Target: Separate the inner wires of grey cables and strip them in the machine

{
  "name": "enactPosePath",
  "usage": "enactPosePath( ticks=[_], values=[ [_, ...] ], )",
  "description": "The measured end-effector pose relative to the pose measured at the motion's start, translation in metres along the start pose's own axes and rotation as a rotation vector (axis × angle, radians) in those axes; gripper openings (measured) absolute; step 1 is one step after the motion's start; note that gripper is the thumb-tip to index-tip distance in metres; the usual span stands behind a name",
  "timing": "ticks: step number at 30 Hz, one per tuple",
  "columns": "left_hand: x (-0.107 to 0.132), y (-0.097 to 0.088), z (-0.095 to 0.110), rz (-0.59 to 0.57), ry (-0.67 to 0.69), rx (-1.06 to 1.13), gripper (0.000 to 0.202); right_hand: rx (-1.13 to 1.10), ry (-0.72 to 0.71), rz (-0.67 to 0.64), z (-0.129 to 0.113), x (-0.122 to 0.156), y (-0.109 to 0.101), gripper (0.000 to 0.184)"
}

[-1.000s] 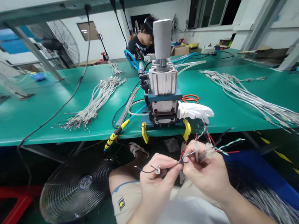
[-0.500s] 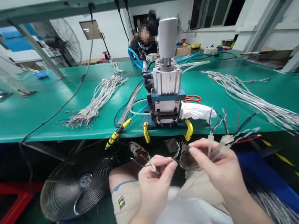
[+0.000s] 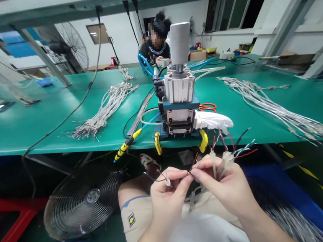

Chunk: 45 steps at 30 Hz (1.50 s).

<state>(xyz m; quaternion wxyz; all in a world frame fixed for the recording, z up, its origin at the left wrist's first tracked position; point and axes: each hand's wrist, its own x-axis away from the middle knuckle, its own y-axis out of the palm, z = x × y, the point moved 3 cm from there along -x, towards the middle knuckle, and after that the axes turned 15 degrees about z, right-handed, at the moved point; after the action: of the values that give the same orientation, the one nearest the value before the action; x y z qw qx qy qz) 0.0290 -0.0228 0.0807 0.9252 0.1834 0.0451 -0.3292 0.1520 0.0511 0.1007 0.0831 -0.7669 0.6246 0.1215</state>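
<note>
Above my lap, my left hand [image 3: 169, 191] is closed on a cable whose thin coloured wires [image 3: 194, 162] stick up between my two hands. A white cable end [image 3: 168, 182] with a red and a dark wire also pokes out over its fingers. My right hand [image 3: 227, 185] pinches at the same thin wires with thumb and forefinger. In its other fingers it holds several pale cables [image 3: 227, 160], their red, black, white and green wire ends fanned out. Fingertips of both hands meet, hiding the exact spot they grip.
A pneumatic machine [image 3: 180, 96] stands at the green bench's edge [image 3: 66, 144]. Cable bundles lie left [image 3: 105, 107] and right [image 3: 281, 108]. A floor fan [image 3: 86, 200] is at lower left, a blue bin [image 3: 302, 198] with cables at lower right. A person [image 3: 155, 48] sits across the bench.
My right hand has moved left with its cables, and its fingertips now meet my left hand's at the thin wires. The left hand has stayed nearly in place.
</note>
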Motion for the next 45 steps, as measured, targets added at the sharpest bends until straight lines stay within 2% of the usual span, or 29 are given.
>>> enactPosePath(
  ticks=[3,7,15,18,20,22,26,29,33,37,39,45],
  values=[
    [0.001,-0.002,-0.001,0.038,-0.065,-0.049,0.01,0.011,-0.092,-0.003,-0.001,0.002,0.0,0.008],
    [0.002,0.0,-0.002,0.009,-0.164,-0.031,0.009,0.025,-0.201,0.02,-0.004,0.006,0.001,0.014],
    [0.002,0.004,0.004,0.054,-0.183,-0.033,0.006,0.07,-0.284,0.08,-0.01,0.003,0.005,0.013],
    [0.002,0.006,0.005,0.039,-0.27,-0.003,0.005,0.081,-0.286,0.023,-0.011,0.001,0.006,0.013],
    [0.002,0.006,0.004,-0.011,-0.343,0.011,0.008,0.081,-0.29,-0.034,-0.011,0.001,0.006,0.013],
    [0.002,0.005,0.001,-0.084,-0.413,0.017,0.014,0.079,-0.252,-0.013,-0.008,0.0,0.003,0.011],
    [0.003,0.003,-0.006,-0.181,-0.514,0.028,0.021,0.019,-0.017,0.131,0.004,-0.004,-0.005,0.004],
    [0.002,0.003,-0.008,-0.179,-0.514,0.022,0.023,-0.042,0.066,0.08,0.008,-0.005,-0.008,0.006],
    [0.001,0.004,-0.008,-0.156,-0.496,-0.009,0.027,-0.047,0.04,0.026,0.006,-0.007,-0.009,0.009],
    [0.002,0.002,-0.009,-0.151,-0.523,-0.01,0.029,-0.057,0.025,0.054,0.002,-0.008,-0.012,0.04],
    [0.003,0.001,-0.011,-0.142,-0.556,-0.003,0.032,-0.062,0.06,0.067,0.002,-0.009,-0.013,0.048],
    [0.004,0.003,-0.012,-0.175,-0.587,0.023,0.034,-0.075,0.261,-0.064,0.011,-0.005,-0.004,0.017]
  ],
)
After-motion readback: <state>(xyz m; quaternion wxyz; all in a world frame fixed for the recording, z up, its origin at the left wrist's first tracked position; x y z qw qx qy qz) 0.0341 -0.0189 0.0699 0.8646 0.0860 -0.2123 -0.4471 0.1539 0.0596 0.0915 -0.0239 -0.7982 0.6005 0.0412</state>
